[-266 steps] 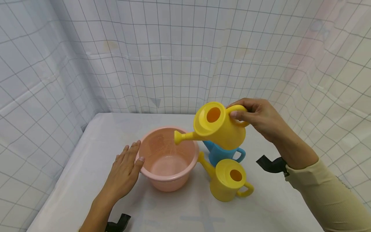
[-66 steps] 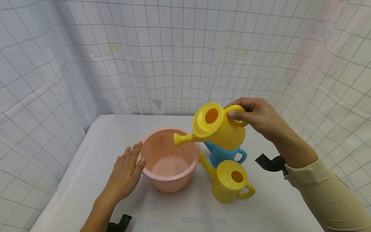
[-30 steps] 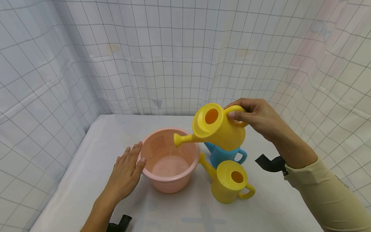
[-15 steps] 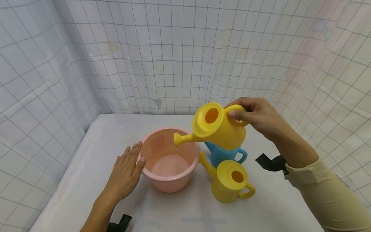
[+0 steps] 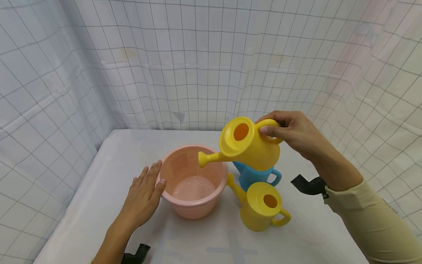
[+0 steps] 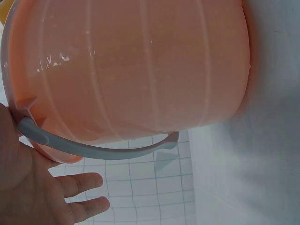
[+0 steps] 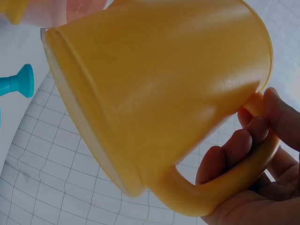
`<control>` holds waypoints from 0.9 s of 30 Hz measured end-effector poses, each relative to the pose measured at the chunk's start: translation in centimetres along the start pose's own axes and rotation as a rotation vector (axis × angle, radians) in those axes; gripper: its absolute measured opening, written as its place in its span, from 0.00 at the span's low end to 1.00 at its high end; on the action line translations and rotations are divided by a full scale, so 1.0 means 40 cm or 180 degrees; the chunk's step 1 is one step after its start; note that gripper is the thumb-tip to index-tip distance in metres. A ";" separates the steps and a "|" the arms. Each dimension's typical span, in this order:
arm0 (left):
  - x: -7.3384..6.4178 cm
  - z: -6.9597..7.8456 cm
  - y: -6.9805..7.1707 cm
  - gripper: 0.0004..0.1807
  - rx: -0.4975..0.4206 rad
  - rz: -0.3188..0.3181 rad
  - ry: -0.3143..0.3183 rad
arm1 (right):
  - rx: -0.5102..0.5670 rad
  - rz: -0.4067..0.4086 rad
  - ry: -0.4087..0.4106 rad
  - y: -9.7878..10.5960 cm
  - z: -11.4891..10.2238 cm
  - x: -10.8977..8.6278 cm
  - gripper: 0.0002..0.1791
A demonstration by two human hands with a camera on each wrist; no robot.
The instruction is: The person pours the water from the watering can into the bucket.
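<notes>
My right hand point(image 5: 287, 128) grips the handle of a yellow watering can point(image 5: 252, 148), its fingers curled through the loop in the right wrist view. The can is held in the air, tilted with its spout point(image 5: 209, 158) down over a pink bucket point(image 5: 194, 211). Small ripples or droplets show on the bucket's floor. My left hand point(image 5: 141, 198) lies with straight fingers against the bucket's left rim. From the left wrist view, a grey carrying handle point(image 6: 103, 151) hangs down the bucket's side, near my spread fingers point(image 6: 82, 184).
A second yellow watering can point(image 5: 258, 209) stands upright right of the bucket, its spout at the bucket's side. Behind it, a blue watering can point(image 5: 250, 178) is partly hidden by the raised can. White gridded curtains point(image 5: 197, 73) enclose the white-covered table point(image 5: 138, 143).
Over several seconds the hands and tilted can keep almost the same pose. Thin water streaks seen under the spout earliest are fainter now. The head view has shifted slightly.
</notes>
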State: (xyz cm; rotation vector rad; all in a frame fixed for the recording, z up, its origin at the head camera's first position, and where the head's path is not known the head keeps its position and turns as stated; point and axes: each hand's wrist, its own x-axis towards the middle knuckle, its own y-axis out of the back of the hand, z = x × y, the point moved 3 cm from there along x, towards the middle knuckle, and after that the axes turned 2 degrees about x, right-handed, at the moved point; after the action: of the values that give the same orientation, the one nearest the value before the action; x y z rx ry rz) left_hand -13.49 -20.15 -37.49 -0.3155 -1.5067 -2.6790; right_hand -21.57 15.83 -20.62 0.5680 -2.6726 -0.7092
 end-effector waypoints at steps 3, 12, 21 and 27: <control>0.000 0.000 0.000 0.32 -0.0001 -0.0004 0.0002 | -0.0003 0.0001 0.0001 0.000 0.001 0.001 0.15; 0.000 0.002 0.000 0.32 0.0017 -0.0005 0.0008 | 0.0008 -0.0020 -0.0021 0.001 0.003 0.001 0.15; 0.000 0.002 0.000 0.32 0.0009 -0.0009 -0.0002 | -0.0014 -0.0043 -0.0001 0.001 0.003 0.002 0.15; 0.000 0.002 0.000 0.32 -0.0002 -0.0003 -0.0017 | -0.0020 -0.0065 0.0011 0.001 0.002 0.003 0.15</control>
State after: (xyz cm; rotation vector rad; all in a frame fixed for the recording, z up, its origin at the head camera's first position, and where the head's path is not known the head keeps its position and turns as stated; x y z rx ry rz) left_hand -13.48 -20.09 -37.44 -0.3222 -1.5078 -2.6813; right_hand -21.74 15.85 -20.64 0.5949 -2.6642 -0.7215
